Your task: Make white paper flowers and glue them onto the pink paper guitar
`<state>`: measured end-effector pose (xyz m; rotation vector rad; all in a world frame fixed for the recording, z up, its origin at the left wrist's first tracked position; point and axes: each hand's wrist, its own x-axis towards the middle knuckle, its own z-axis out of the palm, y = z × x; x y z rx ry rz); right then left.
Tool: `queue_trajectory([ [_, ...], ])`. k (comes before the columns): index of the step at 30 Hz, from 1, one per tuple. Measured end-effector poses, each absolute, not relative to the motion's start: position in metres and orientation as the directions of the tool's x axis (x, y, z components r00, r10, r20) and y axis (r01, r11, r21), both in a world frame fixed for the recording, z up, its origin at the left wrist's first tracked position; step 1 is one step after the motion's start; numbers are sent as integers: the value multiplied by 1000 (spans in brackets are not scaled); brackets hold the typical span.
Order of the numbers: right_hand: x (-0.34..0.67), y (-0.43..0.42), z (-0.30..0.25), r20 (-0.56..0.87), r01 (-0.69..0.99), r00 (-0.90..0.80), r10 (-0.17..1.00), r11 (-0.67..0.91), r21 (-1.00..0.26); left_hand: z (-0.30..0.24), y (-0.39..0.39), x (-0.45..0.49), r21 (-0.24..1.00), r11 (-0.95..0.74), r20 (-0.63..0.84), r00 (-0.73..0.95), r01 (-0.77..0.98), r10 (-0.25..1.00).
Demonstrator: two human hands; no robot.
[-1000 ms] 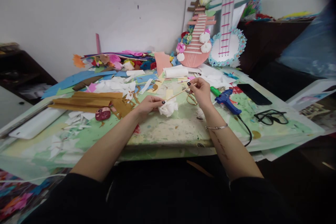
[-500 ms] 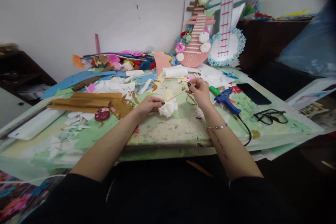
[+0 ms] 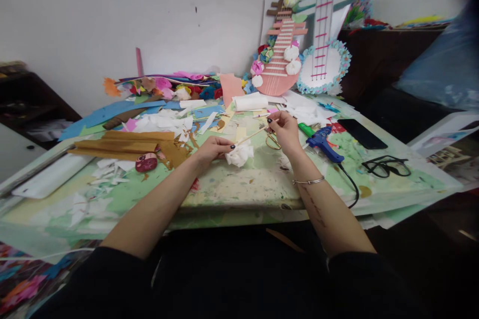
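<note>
A thin wooden stick (image 3: 253,135) slants between my two hands, its right end higher. My left hand (image 3: 214,150) is closed, thumb and fingers pinching the stick's lower end. Right below that end is a crumpled white paper flower (image 3: 240,155); I cannot tell whether the left fingers also grip it. My right hand (image 3: 285,132) is closed in a pinch around the upper end of the stick. Gold-handled scissors (image 3: 274,142) lie just beside the right fingers, partly covered. Another white paper piece (image 3: 284,161) shows at the right wrist.
Right of my hands are a blue glue gun (image 3: 325,143) with a black cord, a phone (image 3: 362,133) and glasses (image 3: 387,165). Brown crepe paper (image 3: 119,145), a dark red object (image 3: 145,162) and white scraps (image 3: 160,123) lie left. Decorated paper instruments (image 3: 279,77) lean behind a white roll (image 3: 250,102).
</note>
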<state>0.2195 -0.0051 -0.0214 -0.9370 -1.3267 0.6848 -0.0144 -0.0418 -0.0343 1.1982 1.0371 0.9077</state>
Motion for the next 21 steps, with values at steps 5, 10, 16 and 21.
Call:
queue_trajectory([
  [5,220,-5,-22,490,118,152,859,476,-871,-34,-42,-14,988,152,-140,293,-17,946],
  [10,220,-3,-23,490,137,152,858,473,-870,-35,-42,-15,988,152,-138,300,-21,944],
  [16,219,-5,-21,493,147,190,849,472,-869,-35,-41,-15,986,164,-148,323,-24,935],
  [21,219,-9,-17,501,139,220,837,482,-865,-34,-43,-14,985,171,-153,328,-27,932],
])
